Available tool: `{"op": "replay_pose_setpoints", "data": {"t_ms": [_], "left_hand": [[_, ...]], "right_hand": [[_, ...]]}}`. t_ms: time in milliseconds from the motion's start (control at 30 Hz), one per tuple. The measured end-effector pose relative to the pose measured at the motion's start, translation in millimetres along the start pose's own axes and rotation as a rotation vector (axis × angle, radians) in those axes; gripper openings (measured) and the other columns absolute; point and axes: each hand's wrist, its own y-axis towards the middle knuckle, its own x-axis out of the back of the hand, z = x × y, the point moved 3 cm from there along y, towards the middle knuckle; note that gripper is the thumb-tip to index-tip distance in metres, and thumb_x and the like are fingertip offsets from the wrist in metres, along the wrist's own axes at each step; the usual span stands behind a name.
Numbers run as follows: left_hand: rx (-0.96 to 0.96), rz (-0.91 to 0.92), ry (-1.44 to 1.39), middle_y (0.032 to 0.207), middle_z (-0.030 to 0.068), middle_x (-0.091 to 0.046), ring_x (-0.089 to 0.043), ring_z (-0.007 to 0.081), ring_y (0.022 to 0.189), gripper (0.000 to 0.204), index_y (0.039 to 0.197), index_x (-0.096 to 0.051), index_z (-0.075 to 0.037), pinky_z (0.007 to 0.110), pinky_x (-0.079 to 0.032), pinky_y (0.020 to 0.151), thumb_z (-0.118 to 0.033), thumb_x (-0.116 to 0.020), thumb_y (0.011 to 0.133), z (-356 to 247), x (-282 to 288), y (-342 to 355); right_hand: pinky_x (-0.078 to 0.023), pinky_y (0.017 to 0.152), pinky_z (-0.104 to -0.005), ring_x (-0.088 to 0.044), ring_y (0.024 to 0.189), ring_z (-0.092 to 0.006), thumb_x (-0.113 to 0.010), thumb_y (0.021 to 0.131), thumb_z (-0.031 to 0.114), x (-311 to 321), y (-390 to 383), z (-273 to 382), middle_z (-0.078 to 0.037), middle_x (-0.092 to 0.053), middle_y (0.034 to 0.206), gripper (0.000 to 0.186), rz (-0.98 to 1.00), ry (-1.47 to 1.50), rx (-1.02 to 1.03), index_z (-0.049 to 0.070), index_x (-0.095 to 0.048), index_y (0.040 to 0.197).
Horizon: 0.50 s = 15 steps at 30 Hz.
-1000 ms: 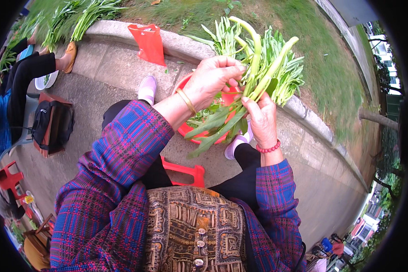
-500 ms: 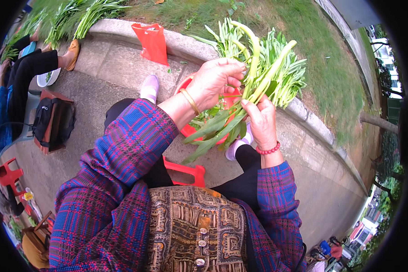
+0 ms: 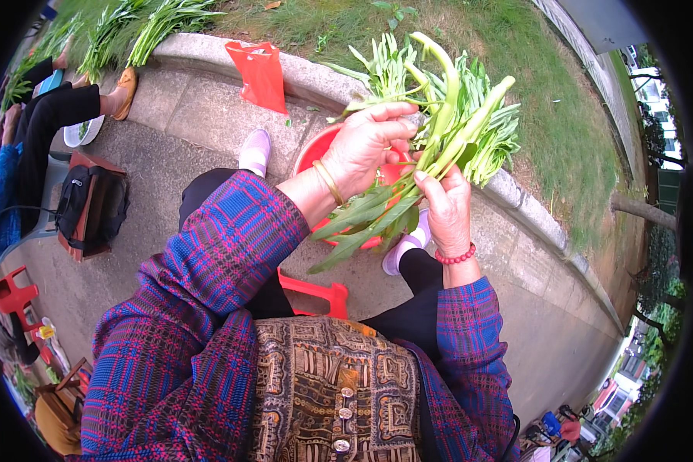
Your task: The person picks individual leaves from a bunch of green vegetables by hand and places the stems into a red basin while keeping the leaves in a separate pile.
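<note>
My right hand (image 3: 448,204) is closed round a small bunch of water spinach (image 3: 470,131). Its thick pale stems point up and away, and its long leaves hang down toward me. Beside the stems, my left hand (image 3: 369,146) has its fingers curled, with thumb and forefinger pinched at a thin leafy sprig (image 3: 362,103). Part of that grip is hidden by the fingers. Below both hands stands a red basin (image 3: 309,152), largely covered by the hands and leaves. More cut greens (image 3: 491,146) lie on the kerb and grass behind the bunch.
A red plastic bag (image 3: 259,77) lies against the stone kerb (image 3: 316,73). A red stool (image 3: 327,296) shows between my legs. At the left, another person sits near a white bowl (image 3: 83,132), and a black bag (image 3: 77,202) lies on a brown box. Greens (image 3: 162,35) lie on the grass.
My left hand has shifted slightly down and right, and a leafy sprig now shows above it. The bunch in my right hand has tilted a little to the right.
</note>
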Motion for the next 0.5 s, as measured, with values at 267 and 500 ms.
{"op": "replay_pose_setpoints", "data": {"t_ms": [267,500], "left_hand": [[0.122,0.073,-0.12,0.083,-0.0007,-0.061,-0.055,0.0073,0.064,0.019,0.105,-0.062,-0.004,0.021,-0.043,0.054,-0.009,-0.065,0.087,5.9,-5.8,4.0],[-0.186,-0.106,0.212,0.085,-0.001,-0.063,-0.053,0.0036,0.065,0.023,0.107,-0.065,-0.003,0.016,-0.041,0.054,-0.009,-0.066,0.085,-5.2,-10.1,-1.5]], "right_hand": [[-0.049,0.063,-0.0215,-0.062,0.078,-0.0104,-0.055,0.087,0.007,-8.7,1.1,-3.1,-0.007,-0.067,0.095,0.028,0.018,0.112,0.037,-0.001,-0.055,0.113],[-0.048,0.061,-0.0217,-0.06,0.072,-0.0101,-0.053,0.087,0.007,-6.1,2.3,-13.2,-0.006,-0.066,0.091,0.026,0.046,0.015,0.004,0.001,-0.057,0.112]]}}
